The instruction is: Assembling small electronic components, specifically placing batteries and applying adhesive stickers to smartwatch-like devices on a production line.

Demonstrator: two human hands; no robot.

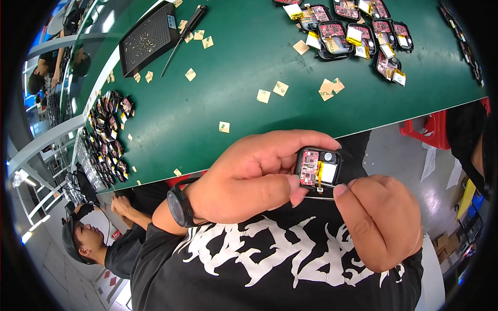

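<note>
My left hand (249, 176), with a black watch (179, 205) on its wrist, grips a small black device case (318, 167) between thumb and fingers, close to my chest. The case lies open toward me, showing a red circuit board, a white square part and a strip of yellow tape. My right hand (381, 223) is curled just right of and below it, thumb tip pressed against the case's lower edge, where a thin flat piece sticks out. Both hands hover above my black printed shirt, off the table's near edge.
On the green table (218, 78) lie a black tray of screws (148, 36), a screwdriver (184, 33), scattered tan paper squares (280, 88), several open cases (358, 33) far right and a pile of cases (109, 135) left. A red stool (433, 129) stands right; another person (93, 238) sits lower left.
</note>
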